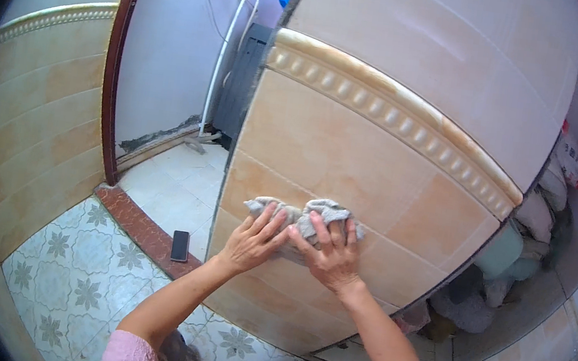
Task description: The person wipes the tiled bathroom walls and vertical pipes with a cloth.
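Observation:
A crumpled grey cloth (303, 215) is pressed flat against a beige tiled wall (379, 148). My left hand (253, 237) lies on the cloth's left part with fingers spread over it. My right hand (333, 253) covers its right part, fingers spread up over the cloth. Both hands touch each other at the middle. The cloth sits below a raised beaded tile border (391, 114) that runs across the wall.
A dark phone (180, 245) lies on the reddish door threshold (139, 223). Patterned floor tiles (69, 269) lie at lower left. A doorway with a brown frame (117, 65) opens to a room with white pipes (221, 57). Piled bundles (528, 231) sit at right.

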The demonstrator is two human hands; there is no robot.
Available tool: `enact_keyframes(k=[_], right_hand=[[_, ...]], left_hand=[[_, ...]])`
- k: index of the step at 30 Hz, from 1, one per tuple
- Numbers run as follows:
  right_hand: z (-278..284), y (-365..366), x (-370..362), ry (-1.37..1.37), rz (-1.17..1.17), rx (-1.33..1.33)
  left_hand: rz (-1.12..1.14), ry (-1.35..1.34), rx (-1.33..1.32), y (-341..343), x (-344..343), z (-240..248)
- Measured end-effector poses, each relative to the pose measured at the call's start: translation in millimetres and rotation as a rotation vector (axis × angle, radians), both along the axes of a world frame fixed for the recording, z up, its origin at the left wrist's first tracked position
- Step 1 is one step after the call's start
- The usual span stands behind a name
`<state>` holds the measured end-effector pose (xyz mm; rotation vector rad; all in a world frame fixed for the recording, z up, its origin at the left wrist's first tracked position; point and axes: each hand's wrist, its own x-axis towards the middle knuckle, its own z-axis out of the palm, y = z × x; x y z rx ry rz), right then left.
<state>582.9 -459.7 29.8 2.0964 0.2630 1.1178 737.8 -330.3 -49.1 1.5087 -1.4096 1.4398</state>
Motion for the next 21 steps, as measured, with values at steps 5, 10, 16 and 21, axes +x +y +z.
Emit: enact_keyframes(k=[5, 10, 16, 21], right_hand=[[68, 22, 40, -0.215, 0.017, 0.104], [133, 52, 87, -0.422, 0.023, 0.162], [53, 60, 100, -0.169, 0.09, 0.165], [-46, 55, 80, 0.086, 0.079, 0.211]], left_hand=[[-0.029, 0.097, -0.103, 6, 22, 87], [-0.102, 0.241, -0.246, 14, 38, 163], [-0.158, 0.481, -0.361, 5, 48, 44], [-0.137, 0.642, -0.241, 16, 25, -42]])
